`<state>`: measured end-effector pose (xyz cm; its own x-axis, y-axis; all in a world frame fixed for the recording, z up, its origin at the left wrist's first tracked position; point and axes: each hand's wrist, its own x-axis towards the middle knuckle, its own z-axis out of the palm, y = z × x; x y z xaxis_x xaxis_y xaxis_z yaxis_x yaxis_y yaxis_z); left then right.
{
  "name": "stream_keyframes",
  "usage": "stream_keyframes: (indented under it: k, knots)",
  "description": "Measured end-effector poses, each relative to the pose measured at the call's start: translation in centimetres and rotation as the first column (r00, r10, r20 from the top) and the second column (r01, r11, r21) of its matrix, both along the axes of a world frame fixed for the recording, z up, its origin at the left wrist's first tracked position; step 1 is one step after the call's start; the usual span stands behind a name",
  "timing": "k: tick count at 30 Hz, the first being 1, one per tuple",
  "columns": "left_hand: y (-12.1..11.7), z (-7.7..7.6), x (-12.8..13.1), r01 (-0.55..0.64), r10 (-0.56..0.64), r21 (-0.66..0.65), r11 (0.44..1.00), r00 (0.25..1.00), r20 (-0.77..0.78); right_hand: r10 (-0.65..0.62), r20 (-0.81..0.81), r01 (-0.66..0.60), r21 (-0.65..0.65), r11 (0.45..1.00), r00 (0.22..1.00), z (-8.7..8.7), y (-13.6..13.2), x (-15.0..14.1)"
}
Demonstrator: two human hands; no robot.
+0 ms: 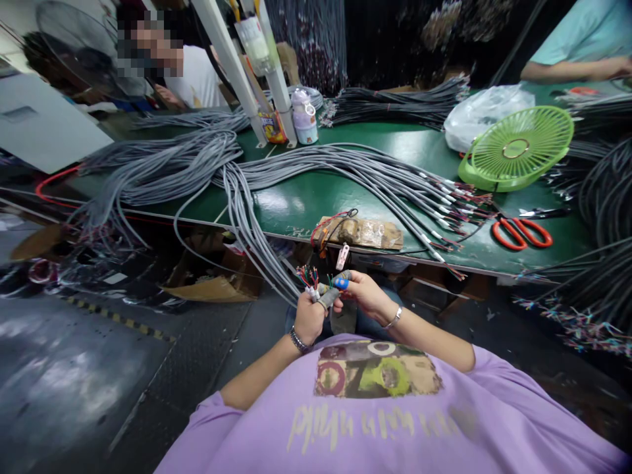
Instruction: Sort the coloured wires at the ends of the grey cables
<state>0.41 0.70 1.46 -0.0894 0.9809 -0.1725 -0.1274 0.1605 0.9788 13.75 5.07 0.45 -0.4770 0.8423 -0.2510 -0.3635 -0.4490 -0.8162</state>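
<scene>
My left hand [312, 317] is closed around the ends of several grey cables [269, 263], whose coloured wires [309, 275] fan out above the fist. Close against it, my right hand [364, 295] pinches at the wires of one cable end; the fingertips wear coverings, one of them blue [340, 284]. Exactly which strand lies between the right fingers is too small to make out. Just beyond the hands, a wooden block [388, 234] wrapped in clear tape sits at the bench edge, with a small pinkish-white tag-like piece [342, 257] hanging near it.
A grey cable bundle [306, 158] stretches across the green bench [316, 194]. Red-handled scissors [522, 234], a green fan [516, 148] and a plastic bag [486, 115] lie right. A bottle [304, 118] stands by the white post. Two other people sit beyond; cartons [212, 286] lie below.
</scene>
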Motion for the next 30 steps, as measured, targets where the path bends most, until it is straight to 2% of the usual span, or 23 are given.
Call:
stream_keyframes:
  k: [4, 8, 12, 17, 20, 25, 30]
  knots:
    - [0.2, 0.9, -0.1, -0.013, 0.014, -0.031, 0.999, 0.999, 0.035, -0.021, -0.099, 0.011, -0.104, 0.995, 0.995, -0.4, 0.9, 0.7]
    - [0.7, 1.9, 0.0, 0.002, 0.002, -0.056, 0.998, 0.997, 0.077, -0.081, -0.101, 0.053, -0.254, 0.966, 0.992, -0.3, 3.1, 1.4]
    - [1.4, 2.1, 0.3, 0.027, -0.02, -0.057, 0.998, 0.993, 0.114, -0.019, -0.129, -0.01, -0.219, 0.976, 0.991, 0.7, 4.9, 0.9]
    - [2.1, 2.0, 0.7, 0.025, -0.017, -0.056, 0.998, 0.991, 0.133, -0.08, -0.128, 0.06, -0.153, 0.986, 0.989, 1.6, 5.2, 0.0]
    - [2.3, 1.9, 0.9, 0.027, -0.018, -0.071, 0.997, 0.992, 0.123, -0.098, -0.127, 0.076, -0.17, 0.983, 0.987, 1.6, 5.0, -0.1]
    - [2.4, 1.5, 1.0, 0.049, -0.041, -0.077, 0.996, 0.993, 0.107, -0.194, -0.107, 0.17, -0.206, 0.964, 0.975, 1.3, 5.1, -0.2]
    - [2.3, 1.1, 0.9, 0.05, -0.042, -0.076, 0.996, 0.995, 0.095, -0.169, -0.115, 0.144, -0.2, 0.969, 0.979, 1.1, 4.9, -0.4]
